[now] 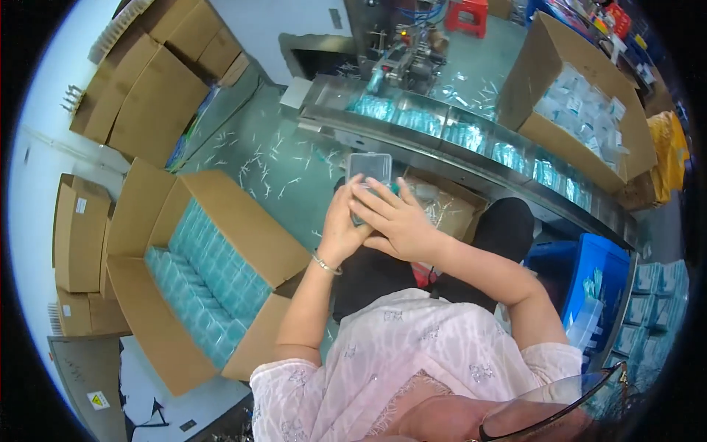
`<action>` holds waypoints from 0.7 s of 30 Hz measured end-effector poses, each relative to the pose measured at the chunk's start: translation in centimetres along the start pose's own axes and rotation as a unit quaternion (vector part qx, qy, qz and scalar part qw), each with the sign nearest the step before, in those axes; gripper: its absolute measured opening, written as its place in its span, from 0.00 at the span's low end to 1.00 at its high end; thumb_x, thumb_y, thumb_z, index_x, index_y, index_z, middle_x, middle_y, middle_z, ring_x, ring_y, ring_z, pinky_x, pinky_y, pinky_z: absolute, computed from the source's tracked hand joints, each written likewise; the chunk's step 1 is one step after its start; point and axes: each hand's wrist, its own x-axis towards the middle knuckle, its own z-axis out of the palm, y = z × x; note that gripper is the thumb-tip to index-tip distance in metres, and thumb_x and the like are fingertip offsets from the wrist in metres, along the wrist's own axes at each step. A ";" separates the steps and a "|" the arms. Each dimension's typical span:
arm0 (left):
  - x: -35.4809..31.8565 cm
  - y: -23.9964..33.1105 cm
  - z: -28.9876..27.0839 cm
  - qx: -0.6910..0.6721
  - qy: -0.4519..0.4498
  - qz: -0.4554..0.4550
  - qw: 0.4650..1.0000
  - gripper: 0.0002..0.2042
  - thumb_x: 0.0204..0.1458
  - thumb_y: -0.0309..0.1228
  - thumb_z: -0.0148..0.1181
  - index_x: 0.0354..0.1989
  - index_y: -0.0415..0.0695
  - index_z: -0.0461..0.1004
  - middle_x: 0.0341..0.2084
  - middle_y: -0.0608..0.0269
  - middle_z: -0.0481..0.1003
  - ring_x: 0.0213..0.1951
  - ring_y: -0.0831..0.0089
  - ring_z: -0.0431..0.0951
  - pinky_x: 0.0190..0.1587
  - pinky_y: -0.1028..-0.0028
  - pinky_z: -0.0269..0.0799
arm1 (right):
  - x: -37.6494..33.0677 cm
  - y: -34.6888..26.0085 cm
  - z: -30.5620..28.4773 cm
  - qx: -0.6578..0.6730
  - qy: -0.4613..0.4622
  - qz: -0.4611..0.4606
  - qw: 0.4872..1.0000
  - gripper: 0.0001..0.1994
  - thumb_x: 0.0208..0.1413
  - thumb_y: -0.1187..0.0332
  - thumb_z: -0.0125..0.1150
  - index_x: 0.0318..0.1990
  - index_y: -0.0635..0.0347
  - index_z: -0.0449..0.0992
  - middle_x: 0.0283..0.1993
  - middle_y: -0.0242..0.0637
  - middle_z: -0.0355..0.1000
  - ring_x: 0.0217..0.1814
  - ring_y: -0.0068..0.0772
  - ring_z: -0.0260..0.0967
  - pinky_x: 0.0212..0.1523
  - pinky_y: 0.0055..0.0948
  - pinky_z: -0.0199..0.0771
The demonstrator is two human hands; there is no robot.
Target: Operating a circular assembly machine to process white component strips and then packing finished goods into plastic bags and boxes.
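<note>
In front of my lap I hold a small clear plastic box (370, 168) with its see-through lid raised. My left hand (343, 225) grips the box from its left side, a bracelet on that wrist. Across the top of the box lies my right hand (398, 221), its fingers bent over the box and hiding most of its inside. A bit of teal shows beside the right fingers. Beyond my hands, a metal conveyor trough (471, 166) carries bunches of teal, slender pieces.
At left stands an open carton (243, 221) packed with teal-filled clear boxes. Another carton (589, 110) at far right holds empty-looking clear boxes. A blue bin (596, 265) is by my right elbow. Small white sticks (272, 166) litter the floor. A machine (409, 62) sits at the trough's far end.
</note>
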 end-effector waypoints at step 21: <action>-2.3 1.4 -4.7 0.125 -0.121 0.017 0.985 0.29 0.37 0.26 0.60 0.49 0.43 0.54 0.44 0.48 0.60 0.45 0.50 0.65 0.47 0.65 0.63 | 1.9 0.3 3.7 0.308 0.160 0.134 0.928 0.34 0.32 0.79 0.62 0.53 0.60 0.56 0.34 0.34 0.58 0.20 0.22 0.56 0.22 0.22 0.60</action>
